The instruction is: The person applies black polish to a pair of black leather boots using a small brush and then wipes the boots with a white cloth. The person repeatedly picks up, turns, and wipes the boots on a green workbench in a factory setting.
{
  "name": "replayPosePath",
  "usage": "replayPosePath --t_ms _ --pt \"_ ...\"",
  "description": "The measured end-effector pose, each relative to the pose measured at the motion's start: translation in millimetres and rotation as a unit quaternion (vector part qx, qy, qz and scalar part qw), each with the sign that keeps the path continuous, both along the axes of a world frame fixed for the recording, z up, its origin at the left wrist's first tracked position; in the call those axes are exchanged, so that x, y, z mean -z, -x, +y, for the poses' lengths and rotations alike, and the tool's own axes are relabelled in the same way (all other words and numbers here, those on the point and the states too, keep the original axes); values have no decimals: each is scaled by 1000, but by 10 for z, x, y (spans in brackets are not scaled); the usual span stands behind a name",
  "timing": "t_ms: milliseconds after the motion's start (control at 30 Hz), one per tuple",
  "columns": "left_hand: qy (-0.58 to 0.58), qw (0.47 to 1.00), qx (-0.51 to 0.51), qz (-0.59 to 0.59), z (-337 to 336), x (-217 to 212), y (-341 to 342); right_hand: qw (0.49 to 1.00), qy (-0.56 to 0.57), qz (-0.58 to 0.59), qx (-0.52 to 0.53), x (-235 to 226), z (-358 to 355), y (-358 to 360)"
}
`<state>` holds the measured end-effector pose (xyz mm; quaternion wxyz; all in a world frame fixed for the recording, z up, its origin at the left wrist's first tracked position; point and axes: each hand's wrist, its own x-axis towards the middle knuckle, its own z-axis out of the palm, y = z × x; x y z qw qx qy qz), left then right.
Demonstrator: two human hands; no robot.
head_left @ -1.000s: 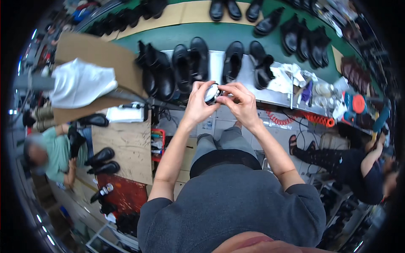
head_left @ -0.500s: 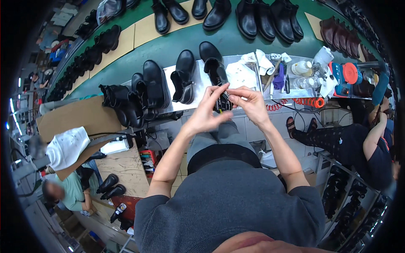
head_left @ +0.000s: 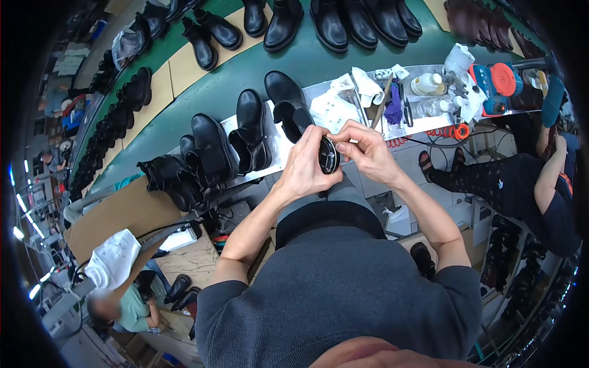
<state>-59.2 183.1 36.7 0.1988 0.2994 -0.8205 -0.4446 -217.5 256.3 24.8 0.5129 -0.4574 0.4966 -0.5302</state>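
A flat, round black tin with a shiny metal rim, looking like a shoe polish tin, is held up in front of me. My left hand wraps round its left side, thumb below it. The fingers of my right hand are pinched together at the rim on the right. Just beyond the hands a black ankle boot lies with its opening toward me, partly hidden by my left hand. Left of it another black boot lies on the metal bench top.
More black boots lie farther left. To the right are white cloths, a purple cloth, plastic bottles and a blue-and-red device. Finished-looking boots line the green conveyor. Co-workers sit right and lower left.
The tin now shows its round face more plainly, and my left fingers have closed round it. The surroundings have shifted left in view, uncovering more of the nearest boot.
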Motion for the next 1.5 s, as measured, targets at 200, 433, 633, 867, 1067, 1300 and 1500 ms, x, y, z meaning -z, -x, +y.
replayPosePath --t_ms 200,433,633,867,1067,1300,1500 --pt "-77 991 112 -7 -404 -89 107 994 -4 -105 27 55 -88 70" --pt "-122 965 223 -58 -1099 154 414 973 -46 -144 172 444 -419 147" --pt "-205 918 288 -177 -1867 736 800 873 -134 -311 352 1327 -667 43" --pt "-233 888 211 -336 -2224 1619 1043 875 -160 -162 427 2134 -594 -62" --pt "-223 878 220 -361 -2250 1727 1161 877 -203 250 356 1856 -455 31" --pt "-17 909 276 -311 -2317 2077 1132 833 -100 493 233 1623 -581 45" --pt "33 953 182 -241 -2298 1579 665 818 -119 526 199 1686 -663 91"
